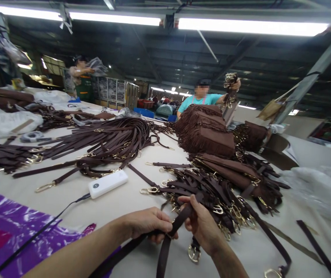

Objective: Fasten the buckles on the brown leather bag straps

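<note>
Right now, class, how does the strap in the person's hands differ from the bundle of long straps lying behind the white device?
The held strap is pinched by the left hand and right hand, whereas the strap bundle lies on the table. The strap bundle gathers many straps; the held strap is handled apart from it. The held strap is nearer the camera than the strap bundle. Both are dark brown.

Open tabletop (110,206) beyond left hand (155,224), strap pile (202,181) obstructing ahead-right
</note>
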Available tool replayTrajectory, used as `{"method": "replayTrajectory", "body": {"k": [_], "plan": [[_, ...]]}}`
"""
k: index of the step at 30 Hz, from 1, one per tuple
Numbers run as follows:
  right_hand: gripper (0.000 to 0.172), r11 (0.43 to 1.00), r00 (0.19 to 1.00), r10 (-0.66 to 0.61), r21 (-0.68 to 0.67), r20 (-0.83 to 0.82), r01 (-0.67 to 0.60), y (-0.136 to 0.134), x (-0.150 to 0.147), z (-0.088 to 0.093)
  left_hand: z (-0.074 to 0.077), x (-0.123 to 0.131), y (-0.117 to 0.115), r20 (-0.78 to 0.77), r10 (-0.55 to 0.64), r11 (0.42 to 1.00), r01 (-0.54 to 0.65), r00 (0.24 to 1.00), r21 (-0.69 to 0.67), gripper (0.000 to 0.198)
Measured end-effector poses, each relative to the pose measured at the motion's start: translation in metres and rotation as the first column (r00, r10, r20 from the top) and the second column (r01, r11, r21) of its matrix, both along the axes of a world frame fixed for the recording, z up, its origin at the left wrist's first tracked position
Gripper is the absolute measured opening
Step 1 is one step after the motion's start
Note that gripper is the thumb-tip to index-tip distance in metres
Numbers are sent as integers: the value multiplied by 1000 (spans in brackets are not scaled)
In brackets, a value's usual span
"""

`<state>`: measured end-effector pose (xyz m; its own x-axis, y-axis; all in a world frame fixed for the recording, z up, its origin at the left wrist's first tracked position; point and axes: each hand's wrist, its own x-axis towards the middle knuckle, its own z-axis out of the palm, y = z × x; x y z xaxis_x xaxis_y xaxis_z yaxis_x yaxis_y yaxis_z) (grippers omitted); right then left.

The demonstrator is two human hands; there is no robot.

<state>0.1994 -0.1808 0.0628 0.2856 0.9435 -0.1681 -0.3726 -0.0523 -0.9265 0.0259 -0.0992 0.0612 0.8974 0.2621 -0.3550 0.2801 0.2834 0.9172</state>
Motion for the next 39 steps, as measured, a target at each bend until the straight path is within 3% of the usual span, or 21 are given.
{"method": "replayTrajectory", "body": {"k": [3, 5, 9, 12, 29, 39], "plan": [[41, 975, 957, 222, -48, 186, -217, -6, -1, 2, 1, -1, 0, -11, 41, 999, -40, 999, 22, 21], [39, 958, 929, 284, -99, 236, -268, -8, -1, 3, 3, -2, 1, -4, 45, 999, -45, 999, 25, 24], [50, 968, 965, 185, -206, 183, -147, -5, 0, 4, 4, -6, 3, 18, -8, 999, 8, 1000, -46, 40], [56, 966, 978, 140, -236, 157, -101, -2, 0, 1, 2, -6, 4, 26, -23, 999, 24, 999, -49, 39], [59, 983, 982, -4, -180, 187, 39, 0, -8, -5, 3, 2, -1, -52, 192, 974, -184, 980, 131, 24], [58, 988, 978, -74, -119, 195, 98, 3, -11, -8, 2, 6, 0, 14, 272, 957, -272, 962, 101, 20]]}}
